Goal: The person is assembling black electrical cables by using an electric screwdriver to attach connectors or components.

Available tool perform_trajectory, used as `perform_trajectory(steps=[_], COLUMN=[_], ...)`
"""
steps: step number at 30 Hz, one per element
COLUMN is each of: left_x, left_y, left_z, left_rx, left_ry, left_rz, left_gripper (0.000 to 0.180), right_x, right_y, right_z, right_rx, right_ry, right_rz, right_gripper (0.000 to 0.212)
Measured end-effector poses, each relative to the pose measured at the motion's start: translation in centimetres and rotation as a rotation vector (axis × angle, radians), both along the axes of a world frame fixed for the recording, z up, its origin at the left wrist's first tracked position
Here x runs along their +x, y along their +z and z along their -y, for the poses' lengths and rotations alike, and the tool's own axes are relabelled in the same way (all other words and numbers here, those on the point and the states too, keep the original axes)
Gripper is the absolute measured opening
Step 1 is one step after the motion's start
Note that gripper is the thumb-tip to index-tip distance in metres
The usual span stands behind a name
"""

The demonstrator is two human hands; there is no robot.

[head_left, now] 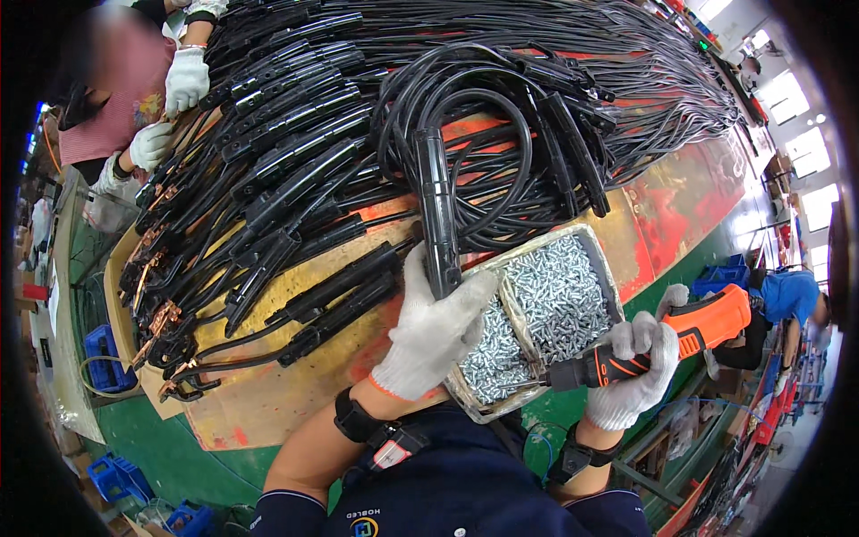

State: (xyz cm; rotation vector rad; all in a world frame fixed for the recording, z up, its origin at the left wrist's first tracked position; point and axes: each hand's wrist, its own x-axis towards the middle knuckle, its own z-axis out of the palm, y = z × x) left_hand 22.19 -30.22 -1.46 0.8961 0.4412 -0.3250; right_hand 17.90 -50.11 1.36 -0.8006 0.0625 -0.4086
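Observation:
My left hand [429, 327], in a white knit glove, is closed round the lower end of a black tubular cable handle [436, 201]. The handle points away from me, and coiled black cable [488, 103] lies beside it. In my gloved right hand [637, 362] is an orange-and-black power screwdriver [711, 322], its nose pointing left. Its tip is low over the front of a two-part tray [608, 259] of small silver screws [559, 295]. Whether a screw sits on the tip is too small to tell.
Rows of black handles [300, 170] with copper ends [161, 327] cover the table's left side, and long cables [644, 72] run to the far right. A co-worker's gloved hand [186, 80] is at the far left. Blue crates [116, 476] stand on the green floor.

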Motion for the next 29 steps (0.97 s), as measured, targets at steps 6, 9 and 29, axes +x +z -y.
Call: perform_trajectory(steps=[6, 9, 29], left_x=[0.0, 0.0, 0.1], left_y=[0.1, 0.1, -0.1], left_z=[-0.2, 0.0, 0.2], left_rx=[-0.014, -0.018, 0.041], left_ry=[-0.011, 0.002, 0.035], left_rz=[-0.003, -0.007, 0.002], left_gripper=[0.071, 0.071, 0.053], right_x=[0.1, 0.2, -0.2], right_y=[0.1, 0.0, 0.6], right_z=[0.4, 0.1, -0.5], right_rx=[0.077, -0.096, -0.288], right_ry=[0.058, -0.043, -0.090], right_rz=[0.006, -0.041, -0.072], right_gripper=[0.054, 0.057, 0.061])
